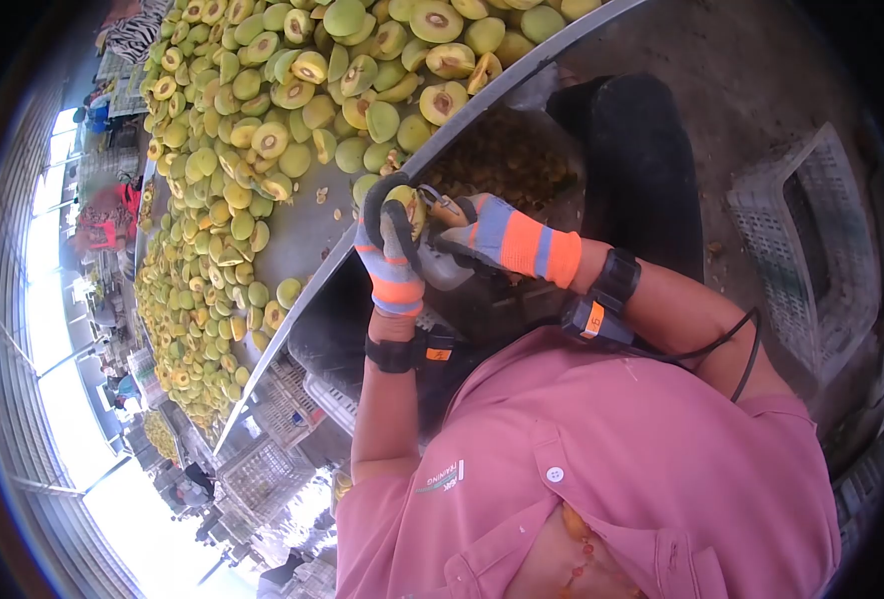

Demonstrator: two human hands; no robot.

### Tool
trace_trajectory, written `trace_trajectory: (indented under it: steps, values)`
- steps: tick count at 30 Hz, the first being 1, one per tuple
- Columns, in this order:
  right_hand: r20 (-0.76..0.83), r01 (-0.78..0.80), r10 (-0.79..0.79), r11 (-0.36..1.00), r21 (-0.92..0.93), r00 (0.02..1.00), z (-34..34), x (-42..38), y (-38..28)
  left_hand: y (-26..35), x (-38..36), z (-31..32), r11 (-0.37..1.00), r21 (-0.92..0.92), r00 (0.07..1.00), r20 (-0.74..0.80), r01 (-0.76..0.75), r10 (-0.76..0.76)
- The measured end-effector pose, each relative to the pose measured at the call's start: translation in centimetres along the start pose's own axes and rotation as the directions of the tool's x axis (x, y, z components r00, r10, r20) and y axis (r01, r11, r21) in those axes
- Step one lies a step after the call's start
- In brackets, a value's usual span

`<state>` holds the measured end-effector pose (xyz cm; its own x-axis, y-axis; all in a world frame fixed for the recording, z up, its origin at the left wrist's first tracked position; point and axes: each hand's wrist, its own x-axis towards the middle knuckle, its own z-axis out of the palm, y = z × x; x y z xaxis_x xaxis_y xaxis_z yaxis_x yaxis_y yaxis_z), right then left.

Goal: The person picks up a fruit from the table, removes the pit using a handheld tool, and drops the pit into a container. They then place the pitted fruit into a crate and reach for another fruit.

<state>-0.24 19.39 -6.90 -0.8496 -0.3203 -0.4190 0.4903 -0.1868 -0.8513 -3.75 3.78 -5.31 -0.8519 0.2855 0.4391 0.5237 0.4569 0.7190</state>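
Note:
In the middle of the head view, my left hand (390, 245), in a grey, orange and blue glove with dark fingers, is closed around a green-yellow stone fruit half (407, 208). Its cut side faces my right hand (507, 238). That hand wears a matching glove and grips a small pitting tool (446, 208) with an orange-brown handle and a thin metal end. The metal end is right at the fruit's cut face. Both hands are by the rim of a metal table (312, 215) heaped with halved stone fruit (262, 140), many with brown pits showing.
Loose pits and scraps (507, 160) lie below the table edge. A white plastic crate (811, 250) stands on the floor at right, and more crates (272, 399) stand at lower left. Other people (112, 215) are along the table's far side. A black cable (706, 349) runs along my right arm.

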Motion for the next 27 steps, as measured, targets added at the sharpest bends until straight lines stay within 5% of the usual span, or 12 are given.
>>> trace_trajectory:
  steps: [5,10,13,17,22,26,27]
  values:
    - [-0.021,-0.053,0.051,0.988,-0.148,0.998,-0.1,0.0,0.1,0.2,-0.4,-0.1,0.965,-0.158,0.978,0.052,0.208,-0.202]
    - [0.009,0.121,-0.121,0.982,-0.144,0.993,0.4,1.1,2.7,1.3,-0.7,0.7,0.939,-0.164,0.952,0.005,0.303,-0.306]
    - [-0.030,0.190,-0.198,0.966,-0.175,0.980,0.4,1.7,3.8,1.3,-0.9,1.3,0.750,-0.439,0.844,0.036,0.495,-0.536]
    - [0.015,-0.001,0.003,0.984,-0.178,1.000,-0.2,1.7,4.0,1.2,-1.2,1.4,0.968,-0.068,0.970,-0.021,0.241,-0.243]
    - [0.066,0.152,-0.142,0.973,-0.172,0.988,-0.1,2.4,5.6,1.3,-1.0,0.8,0.970,0.241,0.998,0.040,0.027,-0.038]
    - [0.045,0.375,-0.373,0.915,-0.149,0.927,0.0,3.3,6.1,0.9,-0.9,1.8,0.985,0.138,0.992,-0.085,0.101,-0.090]
    - [0.039,0.289,-0.287,0.945,-0.152,0.957,-0.2,3.2,6.3,1.3,-0.9,1.9,0.984,0.123,0.989,-0.086,0.130,-0.120]
